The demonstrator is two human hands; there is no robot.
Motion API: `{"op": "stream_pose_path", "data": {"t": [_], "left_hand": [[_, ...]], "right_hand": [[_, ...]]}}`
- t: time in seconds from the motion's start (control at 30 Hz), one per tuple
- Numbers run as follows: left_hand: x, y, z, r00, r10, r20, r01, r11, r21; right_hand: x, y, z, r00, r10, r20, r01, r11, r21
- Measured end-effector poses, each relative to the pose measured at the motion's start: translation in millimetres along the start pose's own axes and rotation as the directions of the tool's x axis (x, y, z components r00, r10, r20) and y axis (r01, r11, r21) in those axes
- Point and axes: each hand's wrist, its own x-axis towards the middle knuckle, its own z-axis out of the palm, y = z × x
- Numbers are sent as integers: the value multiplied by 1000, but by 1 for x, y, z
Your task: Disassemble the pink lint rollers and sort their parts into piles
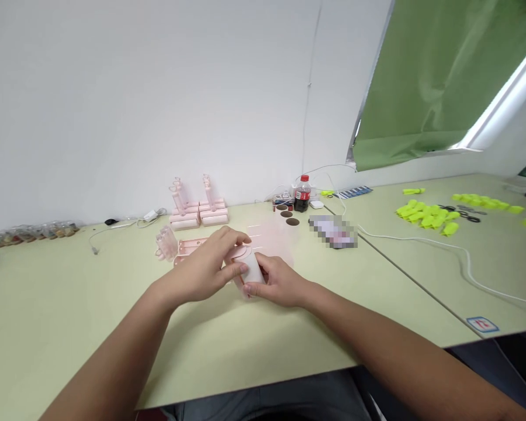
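Over the front middle of the table, both my hands hold a white and pale pink plastic case (253,270) with a rounded end. My left hand (214,263) grips its upper left side, fingers curled over the pink end and thumb on the white face. My right hand (283,282) wraps the lower right side, thumb along the bottom. Behind the case, a translucent pink sheet (274,237) lies on the table. Pink shell parts (193,245) lie just beyond my left hand, partly hidden by it. Beside them rests a cluster of clear pink tubes (166,242).
Stacked pink cases (214,217) with upright tubes stand by the wall. A cola bottle (302,195) is near round holes in the table (293,222). Right lie a blurred-out item (333,231), a white cable (421,238), yellow pieces (427,216) and scissors (469,217). Jars (35,233) line the left.
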Motion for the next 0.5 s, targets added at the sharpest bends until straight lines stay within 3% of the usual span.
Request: {"op": "stream_pose_path", "data": {"t": [0.13, 0.27, 0.4, 0.5], "left_hand": [[13, -3, -17, 984, 19, 178, -12, 999, -40], [23, 3, -26, 969, 87, 230, -94, 995, 18], [23, 4, -24, 954, 137, 268, -156, 986, 51], [17, 1, -22, 958, 132, 253, -150, 987, 52]], "right_hand": [[-1, -3, -3, 990, -118, -79, 118, 993, 4], [0, -6, -2, 958, -196, -211, 204, 979, 15], [2, -7, -1, 915, -290, -279, 256, 955, -151], [4, -6, -1, 853, -407, -327, 328, 905, -272]]}}
